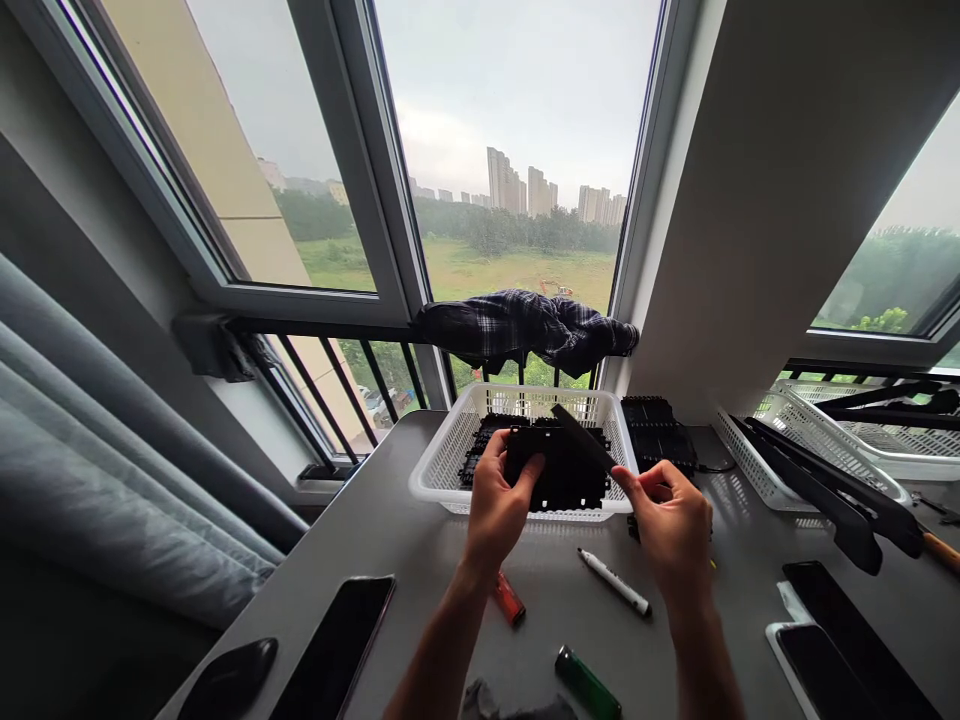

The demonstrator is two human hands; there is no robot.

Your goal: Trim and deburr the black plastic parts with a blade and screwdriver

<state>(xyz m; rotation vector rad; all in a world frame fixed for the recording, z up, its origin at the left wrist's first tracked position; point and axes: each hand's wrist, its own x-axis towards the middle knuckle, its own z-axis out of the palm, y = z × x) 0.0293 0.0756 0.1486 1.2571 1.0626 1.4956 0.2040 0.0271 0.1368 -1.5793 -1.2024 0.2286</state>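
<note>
A flat black plastic panel (pixel 555 475) with small notches along its edges is pinched in my left hand (pixel 501 495), thumb on its face. My right hand (pixel 667 520) grips the lower end of a narrow black strip (pixel 581 438) between thumb and fingers. The strip slants up to the left across the panel; whether the two touch I cannot tell. Both hands are at the near side of a white perforated basket (pixel 431 485), which holds more black plastic pieces (pixel 474 445). Behind my right hand, a stack of similar black parts (pixel 656 430) lies beside the basket.
On the grey table lie a marker (pixel 613 582), a red lighter (pixel 510 600), a green lighter (pixel 587 683), a phone (pixel 334 650) and a black mouse (pixel 229 682). Long black parts (pixel 825 480) rest across another basket (pixel 892 490). A plaid cloth (pixel 525 325) hangs on the window railing.
</note>
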